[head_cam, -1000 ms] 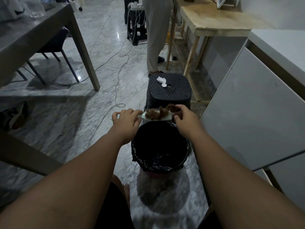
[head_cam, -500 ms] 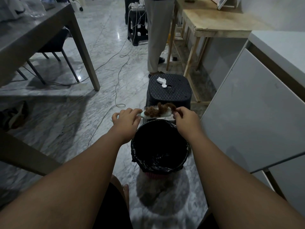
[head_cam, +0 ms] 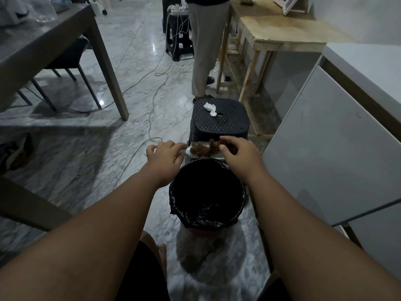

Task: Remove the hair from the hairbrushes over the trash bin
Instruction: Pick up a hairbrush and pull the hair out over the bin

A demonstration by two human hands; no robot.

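Both hands work mid-frame: the left hand [head_cam: 165, 156] grips the brush [head_cam: 200, 151] above the bin's [head_cam: 207, 222] far rim, right fingers [head_cam: 225, 148] pinch the hair [head_cam: 213, 146], which could drop onto the floor beyond the rim.

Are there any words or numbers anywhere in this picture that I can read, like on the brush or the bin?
None can be read.
The hairbrush, the trash bin and the black stool show no letters or numbers.
The framed board leaning on the wooden table is too cut off and blurred to tell whether it has any writing.
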